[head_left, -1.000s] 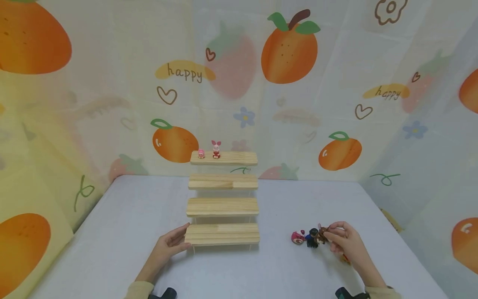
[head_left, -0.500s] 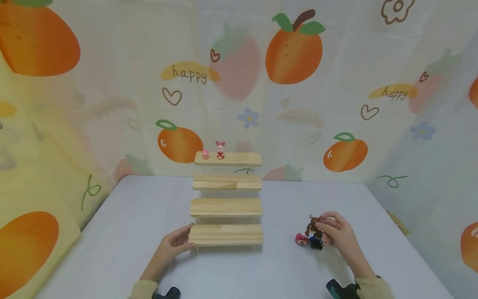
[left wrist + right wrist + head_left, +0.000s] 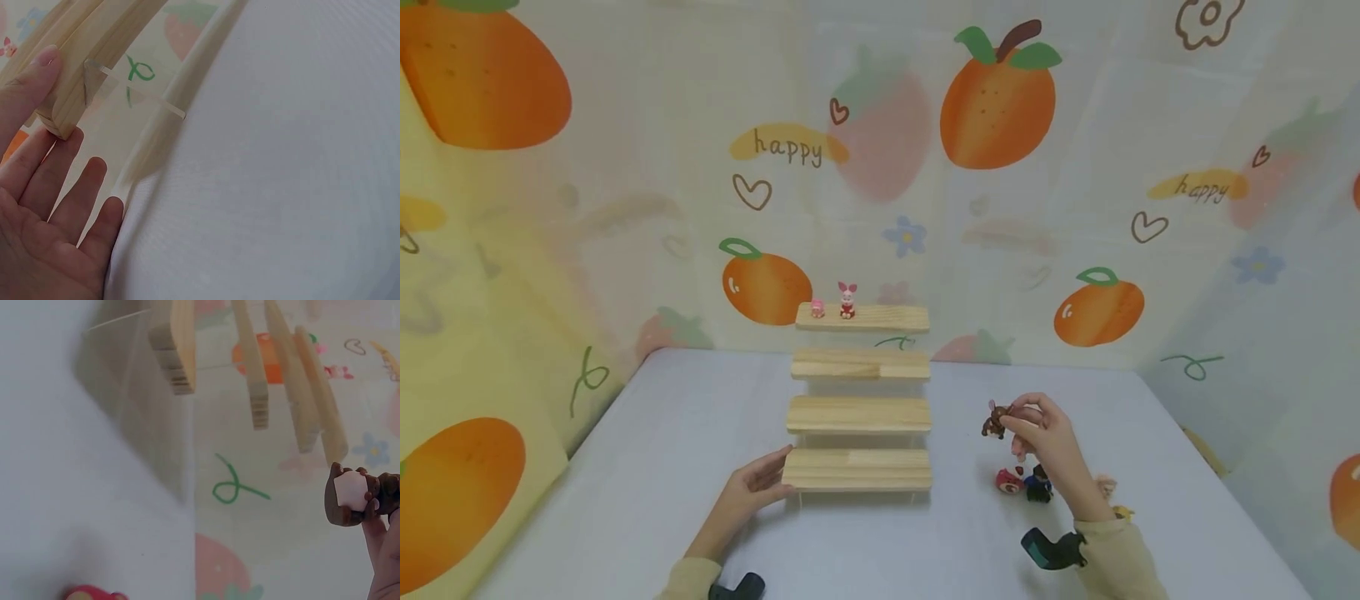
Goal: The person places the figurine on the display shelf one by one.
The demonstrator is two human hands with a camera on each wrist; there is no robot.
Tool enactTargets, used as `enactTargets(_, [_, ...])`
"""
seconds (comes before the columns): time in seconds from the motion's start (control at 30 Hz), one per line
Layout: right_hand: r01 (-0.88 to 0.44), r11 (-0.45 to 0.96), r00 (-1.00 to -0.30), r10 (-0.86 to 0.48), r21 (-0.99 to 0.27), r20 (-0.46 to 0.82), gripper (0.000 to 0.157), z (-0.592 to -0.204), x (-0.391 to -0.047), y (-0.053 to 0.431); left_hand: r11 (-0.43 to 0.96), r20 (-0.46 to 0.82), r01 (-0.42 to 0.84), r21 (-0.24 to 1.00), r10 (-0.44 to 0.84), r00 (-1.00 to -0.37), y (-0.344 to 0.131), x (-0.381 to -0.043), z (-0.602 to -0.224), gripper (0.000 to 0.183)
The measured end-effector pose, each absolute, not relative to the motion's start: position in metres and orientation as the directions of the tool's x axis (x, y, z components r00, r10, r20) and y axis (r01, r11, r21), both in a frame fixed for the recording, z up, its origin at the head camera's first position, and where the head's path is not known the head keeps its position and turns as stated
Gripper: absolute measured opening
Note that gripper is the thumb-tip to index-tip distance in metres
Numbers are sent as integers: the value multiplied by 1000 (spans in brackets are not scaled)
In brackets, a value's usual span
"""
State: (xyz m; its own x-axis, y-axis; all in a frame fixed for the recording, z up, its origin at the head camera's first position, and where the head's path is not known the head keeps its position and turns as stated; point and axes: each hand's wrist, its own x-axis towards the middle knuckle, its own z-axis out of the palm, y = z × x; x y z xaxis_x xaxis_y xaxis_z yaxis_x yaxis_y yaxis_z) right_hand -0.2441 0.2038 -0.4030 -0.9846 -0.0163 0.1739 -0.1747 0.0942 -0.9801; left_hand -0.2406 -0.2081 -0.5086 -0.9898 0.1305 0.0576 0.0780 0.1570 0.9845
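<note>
My left hand (image 3: 747, 493) holds the left end of the lowest shelf (image 3: 857, 471) of a four-step wooden display stand. In the left wrist view, the thumb (image 3: 37, 78) lies on the plank (image 3: 72, 94) and fingertips meet its end corner. My right hand (image 3: 1048, 437) pinches a small brown figurine (image 3: 995, 421) with upright ears, raised to the right of the stand. Its pale front patch (image 3: 351, 490) shows in the right wrist view. Below that hand, a pink-red figurine (image 3: 1009, 481) and a dark blue-and-black figurine (image 3: 1038, 485) are on the table.
Two pink figurines, a small round one (image 3: 817, 309) and a long-eared one (image 3: 847, 302), sit on the top shelf (image 3: 891, 318). More small figurines (image 3: 1105, 485) are partly hidden behind the right wrist. A fruit-print cloth (image 3: 1000, 250) hangs behind the white table (image 3: 715, 400).
My right hand has lifted the brown figurine from beside the others and carried it up and left towards the stand. The left hand stays at the lowest shelf; the head view has shifted slightly.
</note>
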Motion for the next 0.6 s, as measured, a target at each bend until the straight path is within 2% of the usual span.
enactTargets(0.03, [-217, 47, -975, -53, -975, 214, 26, -415, -255, 208, 160, 62, 83, 984, 134, -989, -208, -241, -508, 63])
enactTargets(0.2, [-278, 4, -957, -89, -961, 276, 22, -412, -266, 197, 157, 79, 101, 982, 143, -987, -209, -243, -507, 63])
enactTargets(0.27, [-255, 30, -965, -76, -967, 252, 23, -395, -260, 186, 155, 80, 101, 983, 139, -987, -210, -243, -508, 63])
enactTargets(0.6, [-217, 8, -974, -66, -976, 216, 23, -376, -274, 171, 13, 94, 98, 995, 188, -978, -208, -239, -507, 61])
